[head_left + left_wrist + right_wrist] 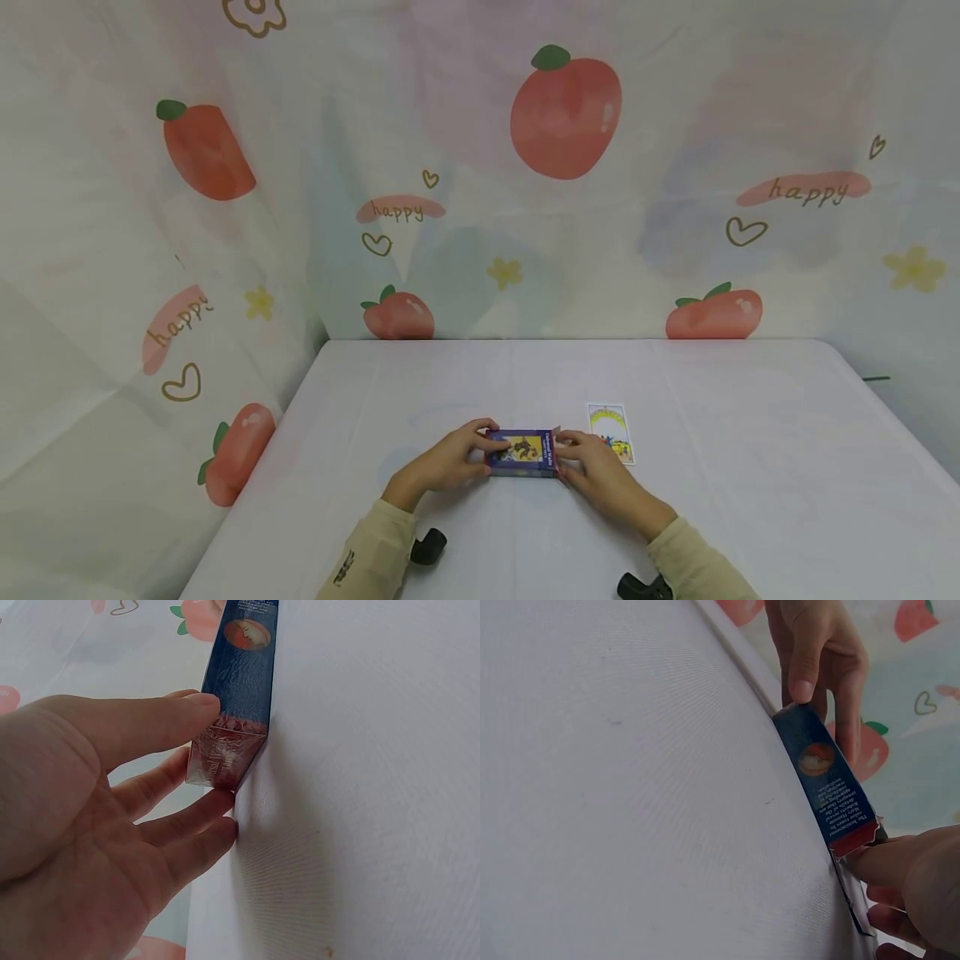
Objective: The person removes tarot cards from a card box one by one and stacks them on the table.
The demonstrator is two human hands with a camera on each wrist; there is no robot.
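A blue tarot card box point(522, 454) lies flat on the white table, its picture face up and its long side toward me. My left hand point(450, 457) grips the left end; in the left wrist view the thumb point(172, 720) presses the near side, where shiny wrap covers the red end. At the opposite end, my right hand point(603, 479) holds the box around its opened edge. The right wrist view shows a torn red rim point(855, 840) and a dark flap hanging there, the right fingers partly hidden behind. Beyond the right hand lies a loose tarot card point(611, 429), partly covered by it.
The white-covered table point(420, 375) meets a printed fabric backdrop point(480, 250) at the back and left. A black device part point(429, 547) sits by the left sleeve, and another black part point(643, 587) by the right sleeve.
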